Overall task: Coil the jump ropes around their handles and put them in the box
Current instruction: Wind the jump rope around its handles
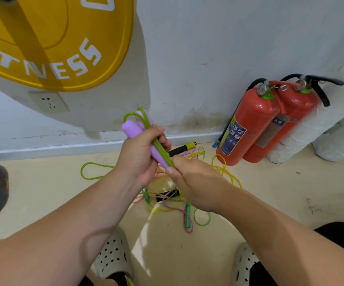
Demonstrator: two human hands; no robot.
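Your left hand [142,153] curls tight round the purple handles [132,131] at mid-view, so with your right hand [195,182] pinching the green rope [160,149] at their 5 o'clock end, wind it round snug.

Your left hand [140,153] grips the handles [134,131] above the rope tangle [167,201] on the floor [270,193]. Your right hand [191,180] pinches the cord [162,152] at their lower end. To the right, two fire extinguishers [247,126] stand at the floor's far edge, against the wall [208,48].
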